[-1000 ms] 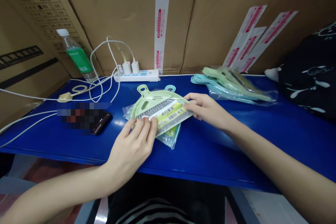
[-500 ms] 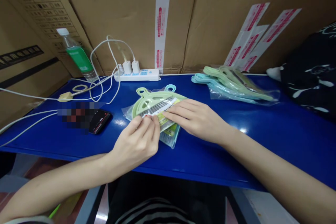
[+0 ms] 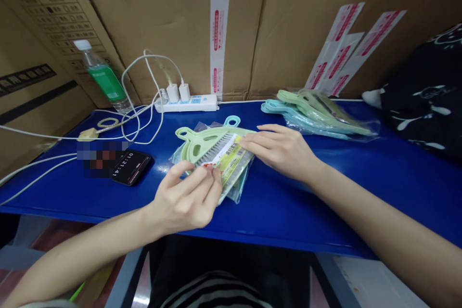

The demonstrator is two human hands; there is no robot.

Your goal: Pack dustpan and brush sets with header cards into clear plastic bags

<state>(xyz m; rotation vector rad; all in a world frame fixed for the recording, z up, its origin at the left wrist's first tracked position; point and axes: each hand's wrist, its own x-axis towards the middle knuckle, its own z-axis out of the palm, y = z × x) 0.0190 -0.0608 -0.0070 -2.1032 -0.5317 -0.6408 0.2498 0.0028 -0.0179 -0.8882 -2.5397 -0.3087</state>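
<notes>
A light green dustpan and brush set point(image 3: 200, 140) with a yellow printed label lies at the middle of the table, grey bristles showing. Beneath it is a blue set in a clear bag, its blue loop handle point(image 3: 232, 121) sticking out behind. My left hand point(image 3: 191, 195) is closed at the near left side of the green set, fingertips pinched by the label's lower end. My right hand point(image 3: 285, 151) rests its fairly straight fingertips on the set's right side by the label's upper end, index finger lifted. Its thumb is hidden.
More bagged green and blue dustpan sets point(image 3: 321, 113) lie at the back right, beside a dark patterned cloth point(image 3: 426, 96). A phone point(image 3: 132, 167), white cables, a power strip point(image 3: 202, 102) and a bottle point(image 3: 106, 82) are at left. Cardboard boxes point(image 3: 173, 14) stand behind the blue table point(image 3: 288, 216).
The green set has turned, its handle now pointing further left and more of its label and bristles showing. My right hand has shifted slightly right and its index finger has lifted.
</notes>
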